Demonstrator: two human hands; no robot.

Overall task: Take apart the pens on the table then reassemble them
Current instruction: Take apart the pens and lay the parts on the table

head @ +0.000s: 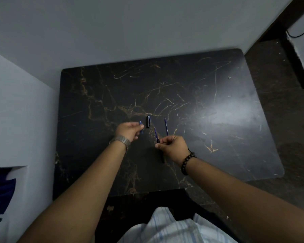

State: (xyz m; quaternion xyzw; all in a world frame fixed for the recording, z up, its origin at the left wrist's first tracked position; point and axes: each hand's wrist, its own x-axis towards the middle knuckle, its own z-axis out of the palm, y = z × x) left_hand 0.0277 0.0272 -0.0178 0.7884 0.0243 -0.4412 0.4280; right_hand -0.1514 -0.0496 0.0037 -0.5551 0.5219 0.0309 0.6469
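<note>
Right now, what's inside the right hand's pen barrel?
A blue refill sticks out of the black barrel held by the right hand. How far it goes in is hidden by the barrel and fingers.

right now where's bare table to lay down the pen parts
Bare table lies right of the loose refill, and across the far half beyond the black cap. It is crowded between the left hand and right hand.
</note>
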